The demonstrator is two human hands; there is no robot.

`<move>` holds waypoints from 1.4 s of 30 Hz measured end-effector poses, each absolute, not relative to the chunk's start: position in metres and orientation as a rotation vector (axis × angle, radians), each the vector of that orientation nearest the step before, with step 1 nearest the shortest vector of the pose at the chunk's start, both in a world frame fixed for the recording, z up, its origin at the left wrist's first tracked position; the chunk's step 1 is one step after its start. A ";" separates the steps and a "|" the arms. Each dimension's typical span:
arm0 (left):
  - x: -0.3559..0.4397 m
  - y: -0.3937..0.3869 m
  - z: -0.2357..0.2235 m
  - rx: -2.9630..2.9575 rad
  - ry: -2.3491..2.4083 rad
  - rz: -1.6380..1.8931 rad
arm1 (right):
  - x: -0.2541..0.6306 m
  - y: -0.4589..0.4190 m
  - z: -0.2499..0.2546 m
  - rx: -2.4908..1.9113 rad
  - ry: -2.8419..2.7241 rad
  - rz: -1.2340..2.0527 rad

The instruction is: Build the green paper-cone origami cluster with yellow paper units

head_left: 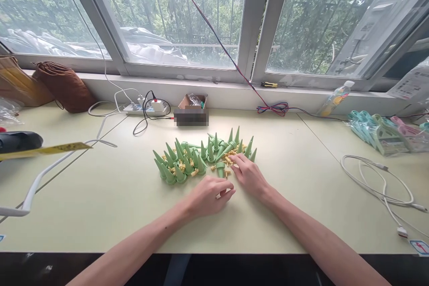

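My left hand [212,194] is just above the table near its front, palm inward, with thumb and fingers curled together in a pinch; whatever is between the tips, if anything, is too small to make out. My right hand [248,173] reaches forward with its fingers apart from the thumb, its fingertips at a small pile of yellow valve-like pieces [228,161]. One green cone-shaped spike [220,170] lies between the hands, yellow pieces beside it. Several more green spikes [181,174] stand point-up at the left, with yellow pieces among them. Behind the pile, other green spikes [216,143] stand or lie.
A power strip [147,109] with cables and a small open box [192,100] sit by the window. A bottle [337,98], bagged plastic clips [378,132] and a coiled white cable [378,187] are at right. A brown pouch [65,87] and yellow tape [47,151] are at left.
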State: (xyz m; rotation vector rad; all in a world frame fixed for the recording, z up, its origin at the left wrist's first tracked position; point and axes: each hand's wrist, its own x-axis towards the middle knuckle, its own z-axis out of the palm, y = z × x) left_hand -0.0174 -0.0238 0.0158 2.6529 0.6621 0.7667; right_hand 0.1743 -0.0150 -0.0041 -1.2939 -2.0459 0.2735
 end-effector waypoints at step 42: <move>-0.018 -0.017 0.015 2.344 1.040 1.073 | 0.171 -0.029 -0.001 -1.090 -1.951 0.396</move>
